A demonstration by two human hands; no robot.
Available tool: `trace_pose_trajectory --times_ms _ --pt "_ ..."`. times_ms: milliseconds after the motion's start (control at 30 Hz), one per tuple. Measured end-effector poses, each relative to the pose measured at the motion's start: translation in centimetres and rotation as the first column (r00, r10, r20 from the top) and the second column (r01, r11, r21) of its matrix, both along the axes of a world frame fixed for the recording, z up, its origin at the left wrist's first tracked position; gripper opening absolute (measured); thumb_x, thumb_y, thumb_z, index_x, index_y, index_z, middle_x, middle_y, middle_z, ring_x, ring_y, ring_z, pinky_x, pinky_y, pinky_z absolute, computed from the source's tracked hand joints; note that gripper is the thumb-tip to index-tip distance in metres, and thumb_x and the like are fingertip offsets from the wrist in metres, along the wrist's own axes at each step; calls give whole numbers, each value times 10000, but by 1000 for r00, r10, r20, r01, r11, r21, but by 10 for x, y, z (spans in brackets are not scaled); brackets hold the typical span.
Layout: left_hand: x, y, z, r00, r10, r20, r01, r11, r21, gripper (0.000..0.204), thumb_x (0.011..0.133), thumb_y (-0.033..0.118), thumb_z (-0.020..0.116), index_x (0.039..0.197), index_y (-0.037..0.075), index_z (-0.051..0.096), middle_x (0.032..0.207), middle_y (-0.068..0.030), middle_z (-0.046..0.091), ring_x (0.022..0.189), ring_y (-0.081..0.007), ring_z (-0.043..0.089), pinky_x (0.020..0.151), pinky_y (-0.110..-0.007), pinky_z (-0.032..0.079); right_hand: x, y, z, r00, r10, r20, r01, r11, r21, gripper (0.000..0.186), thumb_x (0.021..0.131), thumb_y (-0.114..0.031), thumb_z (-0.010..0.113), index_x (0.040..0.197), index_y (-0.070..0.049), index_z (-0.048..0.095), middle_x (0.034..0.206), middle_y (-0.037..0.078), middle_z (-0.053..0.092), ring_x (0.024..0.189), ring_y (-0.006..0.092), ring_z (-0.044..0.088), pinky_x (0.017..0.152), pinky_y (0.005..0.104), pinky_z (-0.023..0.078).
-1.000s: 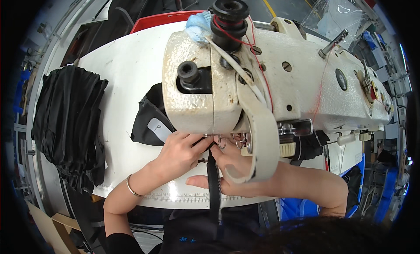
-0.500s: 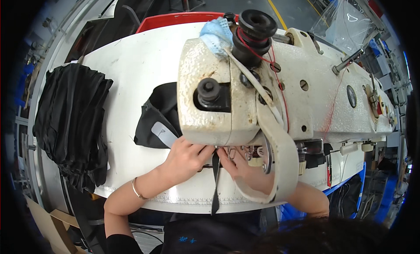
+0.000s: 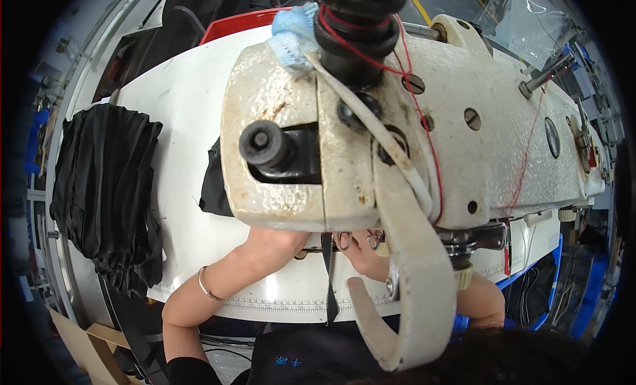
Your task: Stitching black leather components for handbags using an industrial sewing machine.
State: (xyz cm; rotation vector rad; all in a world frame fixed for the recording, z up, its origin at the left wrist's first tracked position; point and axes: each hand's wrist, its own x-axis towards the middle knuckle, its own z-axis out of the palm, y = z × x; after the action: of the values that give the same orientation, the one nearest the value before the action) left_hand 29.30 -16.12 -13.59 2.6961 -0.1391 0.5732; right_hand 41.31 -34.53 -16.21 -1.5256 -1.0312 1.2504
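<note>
Zipper tape (image 3: 329, 279) lies between 2 hands (image 3: 271, 248) (image 3: 366, 256); blue bin (image 3: 557, 259) holds black material (image 3: 532, 292).

The sewing machine (image 3: 457, 160) hides the fingertips of your left hand (image 3: 275, 247) and right hand (image 3: 366, 258) (you can't tell their grip) and much of the black cloth (image 3: 213, 186); the view's top edge crops the thread-wrapped black knob (image 3: 358, 44).

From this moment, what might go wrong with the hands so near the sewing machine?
The left hand and right hand are partly hidden by the sewing machine, so a slip near its working parts might hurt either one. The black zipper strip trails toward the front edge of the white table and might twist or snag. The exposed red thread might tangle.
</note>
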Motion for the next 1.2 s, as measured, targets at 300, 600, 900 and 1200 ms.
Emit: trace_pose_trajectory --times_ms 300,600,900,1200 --pt "-3 -2 -11 1000 11 17 -11 1000 19 284 601 0 631 882 17 669 868 -131 628 823 -313 614 723 -416 491 1 5 7 971 -34 236 -6 986 167 463 792 -92 690 1218 6 537 1225 131 581 1184 217 516 1017 363 375" --pt "1 3 -15 999 4 -37 -2 998 62 312 658 24 599 965 22 653 965 -135 617 918 -318 597 791 -435 475 -1 3 -12 979 -138 149 73 925 374 451 792 -21 669 1223 -2 537 1234 133 576 1188 219 518 1022 363 378" --pt "3 3 6 997 -26 -76 31 998 62 280 679 28 596 954 15 648 960 -144 612 910 -331 592 795 -454 465 2 0 -10 634 -211 744 -176 898 403 301 728 -7 645 1027 10 618 1123 134 612 1037 221 586 802 340 493" --pt "-10 -2 42 983 59 -172 -44 995 91 207 735 122 677 901 11 622 954 -130 563 929 -308 554 836 -458 445 23 6 -14 119 -411 904 -316 847 427 79 587 -73 630 608 -53 556 763 42 523 709 199 545 483 321 406"
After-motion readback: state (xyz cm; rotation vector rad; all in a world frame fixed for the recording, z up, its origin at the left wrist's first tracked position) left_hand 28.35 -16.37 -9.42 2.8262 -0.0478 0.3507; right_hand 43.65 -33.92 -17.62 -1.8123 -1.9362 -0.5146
